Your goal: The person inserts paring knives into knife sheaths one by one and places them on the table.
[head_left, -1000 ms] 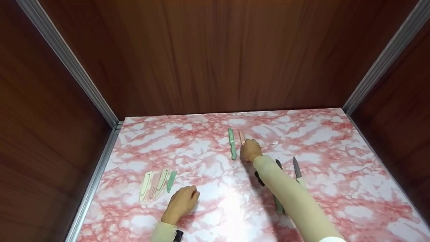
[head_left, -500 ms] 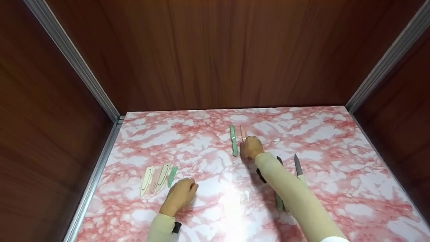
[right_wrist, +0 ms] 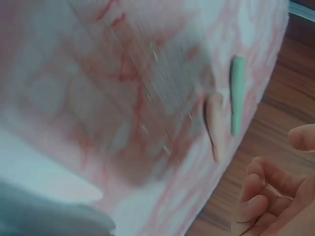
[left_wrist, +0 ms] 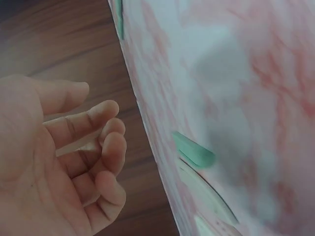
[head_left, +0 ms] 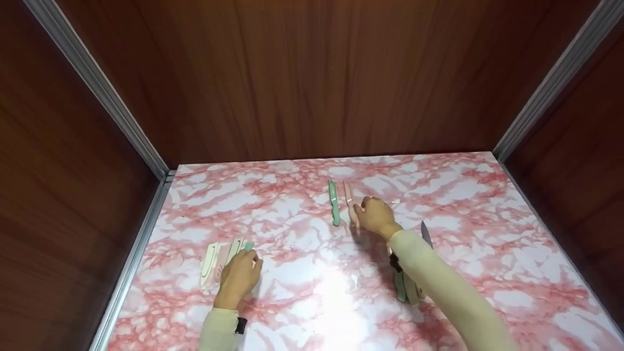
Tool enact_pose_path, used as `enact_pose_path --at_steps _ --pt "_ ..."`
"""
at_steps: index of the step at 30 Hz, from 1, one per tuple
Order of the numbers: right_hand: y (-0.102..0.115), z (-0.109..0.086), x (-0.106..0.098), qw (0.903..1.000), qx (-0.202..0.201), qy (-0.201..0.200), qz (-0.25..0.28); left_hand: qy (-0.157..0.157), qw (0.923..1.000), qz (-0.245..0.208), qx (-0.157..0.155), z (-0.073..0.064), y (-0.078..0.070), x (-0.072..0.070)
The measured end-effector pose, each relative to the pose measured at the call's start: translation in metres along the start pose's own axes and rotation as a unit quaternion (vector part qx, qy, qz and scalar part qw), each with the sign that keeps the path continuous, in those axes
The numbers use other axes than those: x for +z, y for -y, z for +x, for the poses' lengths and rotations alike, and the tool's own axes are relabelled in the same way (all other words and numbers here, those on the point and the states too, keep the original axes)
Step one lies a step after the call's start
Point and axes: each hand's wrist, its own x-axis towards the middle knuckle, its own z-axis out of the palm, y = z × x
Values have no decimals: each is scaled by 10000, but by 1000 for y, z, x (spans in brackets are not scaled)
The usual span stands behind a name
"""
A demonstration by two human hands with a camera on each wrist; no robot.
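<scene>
My right hand (head_left: 378,217) hovers just right of a pink knife (head_left: 352,209), holding nothing, its fingers loosely bent. A green knife (head_left: 334,204) lies parallel to it on the left. In the right wrist view the pink knife's handle (right_wrist: 215,127) and the green one's handle (right_wrist: 237,93) lie beyond that hand (right_wrist: 275,196). Over at the left, my empty left hand (head_left: 241,273) is close above a row of blade covers: a cream one (head_left: 209,261), a pink one (head_left: 222,256), another cream one (head_left: 236,248) and a green one (head_left: 249,245), partly covered by the hand.
More knives lie beside and under my right forearm: a green handle (head_left: 400,286), a light handle (head_left: 411,291) and a dark blade (head_left: 426,234), partly hidden by the sleeve. The red-and-white marbled table (head_left: 292,312) meets a brown wood-look wall (head_left: 312,87) at the back.
My right hand has come off the pink knife and drawn slightly right, leaving it beside the green one. My left hand has moved left, over the covers.
</scene>
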Motion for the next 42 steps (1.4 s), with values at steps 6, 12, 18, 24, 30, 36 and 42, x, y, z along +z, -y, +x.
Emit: enact_pose_path --at_steps 6,12,18,24,30,36,42 --pt "-17 -13 -19 9995 7 -201 246 91 9997 110 -221 2 9 2" --pt "-37 -27 -29 9988 78 -325 368 156 9991 281 -287 8 11 1" --pt "-49 -40 -36 9986 85 -357 370 -44 9977 513 -447 13 22 4" --pt "-63 -47 -43 9982 147 -428 405 59 9948 527 -873 17 34 8" --pt "-82 -57 -46 9972 385 -432 478 223 9915 497 -1180 17 41 12" --pt "-96 -71 -46 9940 838 -222 667 142 9926 495 -1095 17 40 13" --pt "-105 -79 -45 9922 953 -316 741 120 9924 653 -1039 19 39 12"
